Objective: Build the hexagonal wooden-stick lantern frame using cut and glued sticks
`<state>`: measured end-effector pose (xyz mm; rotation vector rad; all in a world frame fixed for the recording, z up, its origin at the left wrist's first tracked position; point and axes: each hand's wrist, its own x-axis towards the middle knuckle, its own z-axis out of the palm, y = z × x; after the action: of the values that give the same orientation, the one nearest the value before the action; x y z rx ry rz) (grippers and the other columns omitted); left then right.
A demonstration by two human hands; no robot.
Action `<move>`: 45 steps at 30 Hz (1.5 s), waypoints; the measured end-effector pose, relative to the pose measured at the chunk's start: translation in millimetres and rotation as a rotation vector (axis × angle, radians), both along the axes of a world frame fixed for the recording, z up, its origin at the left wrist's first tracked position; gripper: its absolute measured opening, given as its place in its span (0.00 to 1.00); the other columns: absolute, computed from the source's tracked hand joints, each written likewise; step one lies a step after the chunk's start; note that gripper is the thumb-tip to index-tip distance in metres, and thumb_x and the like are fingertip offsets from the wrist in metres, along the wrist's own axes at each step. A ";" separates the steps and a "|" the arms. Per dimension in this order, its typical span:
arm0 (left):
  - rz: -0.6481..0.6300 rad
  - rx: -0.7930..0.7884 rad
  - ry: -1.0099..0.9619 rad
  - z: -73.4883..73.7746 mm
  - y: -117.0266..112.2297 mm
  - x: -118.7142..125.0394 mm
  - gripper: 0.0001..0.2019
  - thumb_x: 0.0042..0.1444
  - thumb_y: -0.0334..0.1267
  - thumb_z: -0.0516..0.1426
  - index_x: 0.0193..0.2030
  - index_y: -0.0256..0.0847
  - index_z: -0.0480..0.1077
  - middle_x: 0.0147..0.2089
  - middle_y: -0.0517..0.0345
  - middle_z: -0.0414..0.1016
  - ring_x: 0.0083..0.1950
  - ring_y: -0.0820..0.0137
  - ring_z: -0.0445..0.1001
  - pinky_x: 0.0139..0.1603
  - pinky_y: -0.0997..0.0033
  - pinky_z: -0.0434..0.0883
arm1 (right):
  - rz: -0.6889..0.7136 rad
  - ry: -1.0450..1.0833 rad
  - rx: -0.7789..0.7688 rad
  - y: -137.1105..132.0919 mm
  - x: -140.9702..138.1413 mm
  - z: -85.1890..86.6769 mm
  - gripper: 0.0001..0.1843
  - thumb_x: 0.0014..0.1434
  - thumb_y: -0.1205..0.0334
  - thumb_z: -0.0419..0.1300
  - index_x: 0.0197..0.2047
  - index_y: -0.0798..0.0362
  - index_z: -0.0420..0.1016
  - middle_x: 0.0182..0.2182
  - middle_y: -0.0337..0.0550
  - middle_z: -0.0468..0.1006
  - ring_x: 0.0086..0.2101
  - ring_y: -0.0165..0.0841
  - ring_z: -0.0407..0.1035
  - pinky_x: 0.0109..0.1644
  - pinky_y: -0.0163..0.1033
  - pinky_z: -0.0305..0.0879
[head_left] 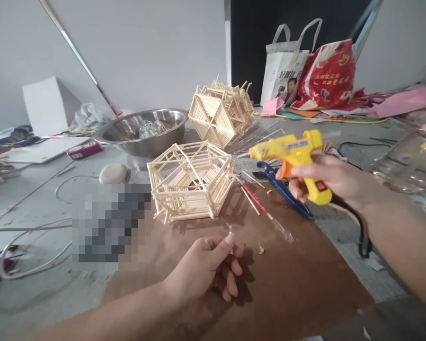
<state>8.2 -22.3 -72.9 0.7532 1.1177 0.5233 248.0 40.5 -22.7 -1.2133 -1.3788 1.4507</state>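
Gripping a yellow glue gun [287, 149], the right hand [328, 173] wraps the handle with fingers at the orange trigger, probably for control of the nozzle, which points left and rests on nothing. The left hand [211, 260] is drawn in narrow below it, thumb against curled fingers; I cannot tell whether anything thin is pinched there.

Just beyond stands the near stick frame [199, 182], open-sided, partly on the brown sheet [287, 270], which presumably keeps drips off the floor. Sticks line its base, and neither hand touches it. To its right, the blue-handled tool [286, 190] and a red strip [257, 201] lie within easy reach, likely so they can be picked up quickly.

Farther back, a steel bowl [113, 132] holds clear, crinkled pieces [151, 127], too blurred to name. Beside it sits a second, fuller stick structure [222, 113], perhaps set aside to leave working room. A white bag [282, 61] and a red bag [328, 78] stand near the wall, their contents hidden. At far right, a transparent container [404, 161] shows something yellow in or behind it.
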 end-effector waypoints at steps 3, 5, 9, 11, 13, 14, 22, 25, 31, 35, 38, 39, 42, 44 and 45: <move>0.060 -0.005 -0.011 2.3 -6.1 1.6 0.15 0.51 0.48 0.51 0.28 0.35 0.62 0.20 0.61 0.66 0.14 0.78 0.63 0.13 0.80 0.60 | 0.165 -0.053 -0.143 -10.7 -9.3 -6.6 0.12 0.50 0.59 0.55 0.37 0.57 0.67 0.18 0.39 0.70 0.18 0.26 0.63 0.21 0.31 0.57; 0.105 -0.024 -0.049 3.9 -10.5 1.6 0.13 0.53 0.45 0.50 0.28 0.35 0.62 0.21 0.61 0.66 0.14 0.78 0.63 0.13 0.80 0.59 | 0.222 -0.058 -0.212 -14.4 -13.3 -10.5 0.12 0.50 0.60 0.55 0.36 0.58 0.66 0.17 0.39 0.70 0.17 0.25 0.62 0.20 0.30 0.57; 0.158 -0.041 -0.109 4.6 -17.3 2.6 0.11 0.54 0.41 0.49 0.29 0.35 0.63 0.23 0.59 0.66 0.16 0.78 0.63 0.15 0.80 0.59 | 0.270 -0.047 -0.309 -20.2 -22.9 -19.9 0.12 0.50 0.62 0.54 0.37 0.60 0.66 0.16 0.39 0.69 0.17 0.25 0.62 0.21 0.30 0.58; 0.184 -0.041 -0.121 3.6 -18.6 4.4 0.09 0.53 0.40 0.51 0.30 0.35 0.63 0.23 0.60 0.66 0.16 0.79 0.63 0.16 0.80 0.60 | 0.272 -0.014 -0.353 -23.7 -30.1 -25.5 0.12 0.49 0.62 0.55 0.36 0.59 0.66 0.16 0.38 0.69 0.17 0.25 0.62 0.21 0.29 0.58; 0.214 -0.030 -0.122 2.2 -18.8 6.1 0.08 0.51 0.38 0.54 0.30 0.35 0.63 0.23 0.61 0.66 0.17 0.81 0.62 0.18 0.81 0.60 | 0.254 0.015 -0.386 -26.5 -38.3 -31.0 0.11 0.49 0.61 0.55 0.35 0.59 0.66 0.14 0.37 0.68 0.16 0.24 0.61 0.20 0.29 0.58; 0.230 -0.024 -0.119 1.5 -18.9 6.6 0.08 0.50 0.38 0.55 0.30 0.35 0.63 0.23 0.62 0.66 0.17 0.81 0.62 0.18 0.81 0.61 | 0.241 0.027 -0.399 -27.3 -42.4 -33.3 0.10 0.49 0.61 0.55 0.34 0.58 0.66 0.14 0.36 0.68 0.15 0.24 0.61 0.20 0.29 0.58; 0.208 -0.086 -0.035 1.0 -20.8 -0.6 0.15 0.51 0.48 0.52 0.29 0.35 0.64 0.17 0.63 0.64 0.09 0.84 0.53 0.09 0.85 0.47 | 0.118 0.089 -0.465 -27.8 -62.8 -35.3 0.06 0.53 0.63 0.52 0.28 0.57 0.63 0.12 0.33 0.65 0.12 0.23 0.60 0.16 0.28 0.58; 0.210 -0.112 -0.004 2.7 -21.0 -1.7 0.15 0.50 0.49 0.53 0.28 0.36 0.63 0.15 0.65 0.63 0.09 0.84 0.53 0.08 0.85 0.46 | 0.113 0.115 -0.456 -28.6 -64.2 -35.9 0.07 0.53 0.63 0.52 0.27 0.56 0.62 0.12 0.32 0.64 0.11 0.22 0.59 0.15 0.28 0.58; 0.217 -0.076 -0.039 4.6 -21.5 0.9 0.12 0.51 0.45 0.53 0.28 0.36 0.63 0.19 0.62 0.67 0.12 0.82 0.59 0.11 0.84 0.55 | 0.141 0.144 -0.452 -28.0 -65.7 -44.1 0.08 0.53 0.62 0.53 0.26 0.55 0.59 0.11 0.30 0.62 0.11 0.21 0.58 0.15 0.28 0.58; 0.177 -0.045 -0.064 5.9 -20.9 2.0 0.13 0.52 0.43 0.53 0.26 0.34 0.64 0.24 0.59 0.70 0.14 0.83 0.60 0.15 0.83 0.57 | 0.137 0.121 -0.436 -28.5 -67.7 -44.1 0.10 0.54 0.61 0.53 0.24 0.55 0.59 0.10 0.30 0.62 0.12 0.22 0.58 0.16 0.28 0.58; 0.149 -0.033 -0.057 5.1 -19.8 1.5 0.12 0.52 0.42 0.53 0.28 0.33 0.65 0.28 0.55 0.72 0.16 0.83 0.61 0.18 0.82 0.59 | 0.151 0.110 -0.421 -30.0 -67.7 -42.0 0.10 0.54 0.61 0.52 0.23 0.55 0.58 0.10 0.30 0.62 0.12 0.21 0.57 0.16 0.28 0.58; 0.151 -0.033 -0.050 4.3 -19.4 1.1 0.11 0.53 0.42 0.53 0.29 0.33 0.65 0.30 0.54 0.72 0.17 0.83 0.61 0.19 0.82 0.60 | 0.154 0.103 -0.419 -30.7 -67.5 -41.2 0.10 0.54 0.61 0.52 0.23 0.55 0.58 0.10 0.30 0.62 0.11 0.21 0.57 0.16 0.28 0.58; 0.142 -0.031 -0.044 1.9 -18.5 0.0 0.11 0.53 0.42 0.53 0.30 0.33 0.66 0.32 0.52 0.73 0.20 0.81 0.64 0.24 0.80 0.63 | 0.161 0.082 -0.415 -32.6 -67.3 -39.8 0.11 0.54 0.61 0.52 0.23 0.55 0.59 0.09 0.30 0.61 0.11 0.21 0.57 0.16 0.28 0.57; 0.137 -0.024 -0.054 1.2 -18.0 -0.2 0.11 0.53 0.42 0.53 0.31 0.33 0.66 0.32 0.52 0.73 0.21 0.80 0.65 0.26 0.78 0.64 | 0.157 0.079 -0.415 -33.5 -67.5 -39.5 0.11 0.54 0.60 0.52 0.22 0.55 0.59 0.09 0.30 0.61 0.11 0.21 0.57 0.16 0.27 0.57; 0.136 -0.025 -0.059 1.2 -17.9 0.0 0.11 0.53 0.42 0.53 0.30 0.33 0.65 0.32 0.52 0.73 0.21 0.80 0.65 0.27 0.77 0.65 | 0.153 0.081 -0.418 -33.8 -67.6 -39.5 0.11 0.54 0.60 0.52 0.22 0.55 0.59 0.09 0.30 0.61 0.11 0.21 0.57 0.16 0.27 0.57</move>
<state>8.1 -40.2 -71.8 0.6384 1.1233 0.6416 180.3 6.6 -62.2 -1.3059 -1.1673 1.9439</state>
